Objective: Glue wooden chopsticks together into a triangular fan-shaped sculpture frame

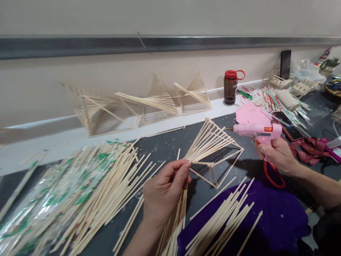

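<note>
While the openwork stick frame [209, 145] is propped on the dark surface [165, 145], a joint along its upper edge appears to be the part in hand, since the pink glue gun [255, 131] is levelled at it from two o'clock. By the look of it, a steady corner and a small, well-placed dab of glue are called for; whether the nozzle [229, 128] is touching the wood cannot be told. The frame's near-left corner, where many sticks converge, is pinched between the thumb and forefinger of the left hand [166, 188], set at seven o'clock from the frame, its forearm angled up from the bottom edge. By the right hand [278, 154], at three o'clock, the gun's handle is firmly wrapped; that grip is raised above the surface, with the forearm brought in from four o'clock and the nozzle aimed towards nine. How far the trigger is squeezed cannot be made out. Loose sticks [109, 192] are spread at eight o'clock, more are laid on a purple cloth [282, 209] at five, and similar twisted frames [149, 102] are lined along the wall, from ten to twelve.
</note>
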`<action>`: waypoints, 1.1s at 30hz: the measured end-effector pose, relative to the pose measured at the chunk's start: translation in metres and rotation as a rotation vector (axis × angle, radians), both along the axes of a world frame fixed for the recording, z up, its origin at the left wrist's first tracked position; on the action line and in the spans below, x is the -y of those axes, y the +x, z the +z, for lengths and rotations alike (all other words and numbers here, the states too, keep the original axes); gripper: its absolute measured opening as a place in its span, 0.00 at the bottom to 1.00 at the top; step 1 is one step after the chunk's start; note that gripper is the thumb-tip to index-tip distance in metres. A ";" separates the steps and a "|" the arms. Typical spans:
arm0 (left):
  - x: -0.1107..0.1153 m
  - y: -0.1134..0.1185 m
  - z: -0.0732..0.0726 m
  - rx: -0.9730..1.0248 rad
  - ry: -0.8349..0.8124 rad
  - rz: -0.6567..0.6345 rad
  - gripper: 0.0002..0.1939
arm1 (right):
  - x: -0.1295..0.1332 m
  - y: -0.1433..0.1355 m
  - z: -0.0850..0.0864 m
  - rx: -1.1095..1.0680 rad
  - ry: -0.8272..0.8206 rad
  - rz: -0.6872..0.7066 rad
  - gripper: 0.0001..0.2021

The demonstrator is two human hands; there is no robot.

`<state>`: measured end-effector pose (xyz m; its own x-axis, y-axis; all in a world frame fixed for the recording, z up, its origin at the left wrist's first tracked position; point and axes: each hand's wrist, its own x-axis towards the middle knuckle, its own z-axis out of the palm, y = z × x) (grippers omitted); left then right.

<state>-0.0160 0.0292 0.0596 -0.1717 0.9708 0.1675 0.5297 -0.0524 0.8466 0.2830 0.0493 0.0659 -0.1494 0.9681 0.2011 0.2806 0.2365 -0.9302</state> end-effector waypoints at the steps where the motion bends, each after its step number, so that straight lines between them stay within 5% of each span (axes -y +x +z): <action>1: 0.000 0.000 0.000 0.000 0.001 -0.002 0.13 | 0.000 0.000 0.000 -0.003 -0.009 -0.004 0.19; 25: 0.001 0.001 0.001 0.037 -0.007 -0.003 0.13 | -0.005 0.001 -0.005 -0.038 0.015 0.005 0.27; 33: -0.001 -0.003 -0.009 0.026 0.028 -0.014 0.15 | -0.008 0.003 -0.011 -0.045 0.054 0.045 0.27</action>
